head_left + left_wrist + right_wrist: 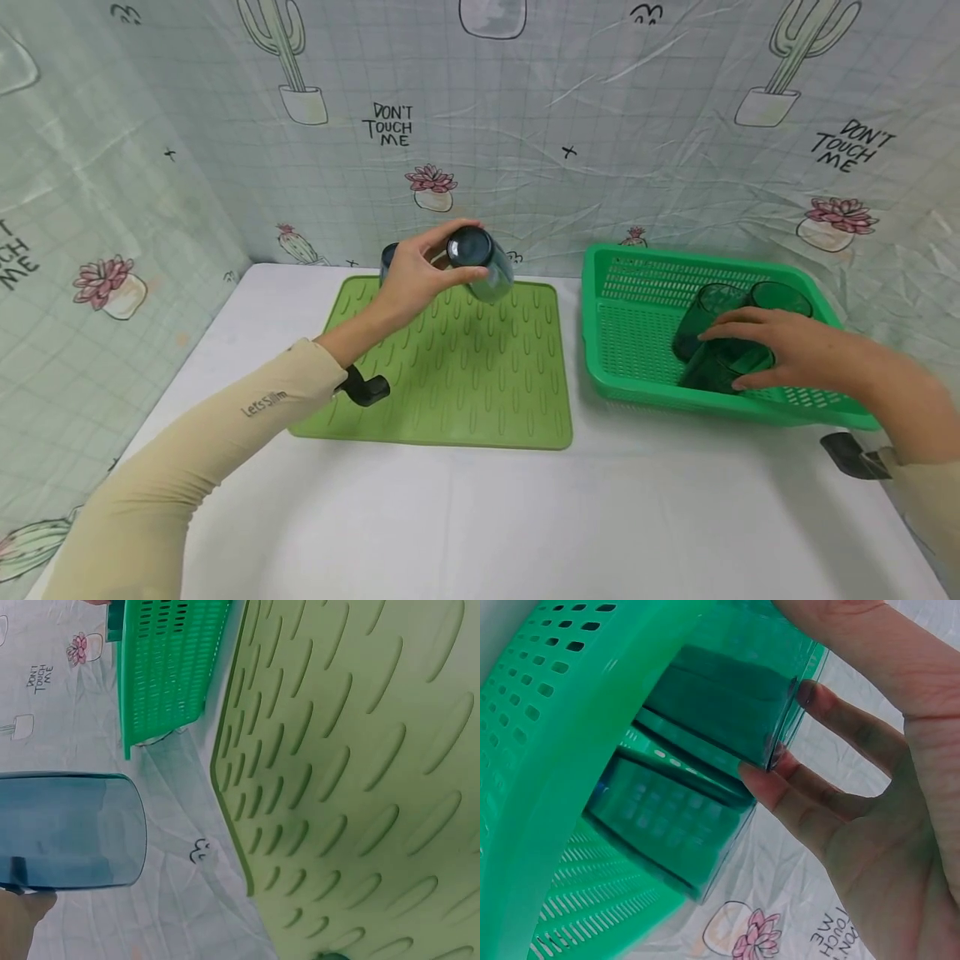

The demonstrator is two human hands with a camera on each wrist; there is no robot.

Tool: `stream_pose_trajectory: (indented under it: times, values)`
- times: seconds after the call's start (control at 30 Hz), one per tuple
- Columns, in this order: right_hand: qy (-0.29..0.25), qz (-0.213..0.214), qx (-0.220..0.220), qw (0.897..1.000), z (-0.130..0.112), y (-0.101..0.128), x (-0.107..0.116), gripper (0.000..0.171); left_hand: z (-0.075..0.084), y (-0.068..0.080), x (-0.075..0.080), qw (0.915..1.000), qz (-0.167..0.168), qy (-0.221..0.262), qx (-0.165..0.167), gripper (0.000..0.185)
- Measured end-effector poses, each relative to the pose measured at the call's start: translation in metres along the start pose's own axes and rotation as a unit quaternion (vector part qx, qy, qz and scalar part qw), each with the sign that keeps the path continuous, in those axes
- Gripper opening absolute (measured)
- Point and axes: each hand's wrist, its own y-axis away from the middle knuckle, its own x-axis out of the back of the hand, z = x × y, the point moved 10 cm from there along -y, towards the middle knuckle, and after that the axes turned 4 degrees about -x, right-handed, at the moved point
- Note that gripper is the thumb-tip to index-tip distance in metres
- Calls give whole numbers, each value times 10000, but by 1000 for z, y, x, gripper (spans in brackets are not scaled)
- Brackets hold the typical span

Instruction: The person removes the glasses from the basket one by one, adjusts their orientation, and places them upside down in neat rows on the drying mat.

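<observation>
Left hand (422, 271): your fingers curl round a blue glass (495, 272) above the mat (465, 383).
Right hand (806, 350): your half-spread fingers grip a dark glass (711, 372) in the basket (592, 333).

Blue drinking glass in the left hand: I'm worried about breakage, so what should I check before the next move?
1. Left hand gripping the blue drinking glass: ok.
2. That glass standing upright on the green ridged mat: not ok, held tilted in the air.
3. Mat's near half free of glasses: ok.
4. Second glass, behind the left hand, standing steadily: cannot tell, mostly hidden.
5. Right hand firmly holding the front glass in the green perforated basket: cannot tell; fingertips are at its rim.
</observation>
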Motion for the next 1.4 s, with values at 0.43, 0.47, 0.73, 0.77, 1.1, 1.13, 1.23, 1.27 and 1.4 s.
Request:
stream_pose_trajectory:
  times: [0.43,0.47,0.73,0.77,1.1,1.13,1.23,1.27,1.4]
  values:
    - [144,465,284,9984,1,6,6,66,-15,-7,9,9996,125,-243,60,60]
    - [128,466,263,9985,2,5,6,66,-16,-8,11,9994,140,-290,82,60]
    - [25,384,212,9990,3,2,4,66,-41,-9,15,9979,78,-363,539,61]
    - [43,383,213,9990,3,1,3,66,-44,-8,15,9976,58,-389,573,61]
    - [-5,230,106,9997,4,-2,5,66,-59,-7,19,9954,106,-547,780,58]
    - [-14,212,90,9997,4,-2,5,66,-60,-7,20,9950,125,-567,810,58]
    - [-32,208,65,9998,3,-3,5,65,-62,-9,21,9940,151,-664,852,59]
    - [-31,208,59,9998,3,-3,5,65,-63,-9,21,9937,139,-698,866,59]
    - [-21,226,62,9997,2,-5,5,65,-70,-10,20,9913,19,-841,1015,61]
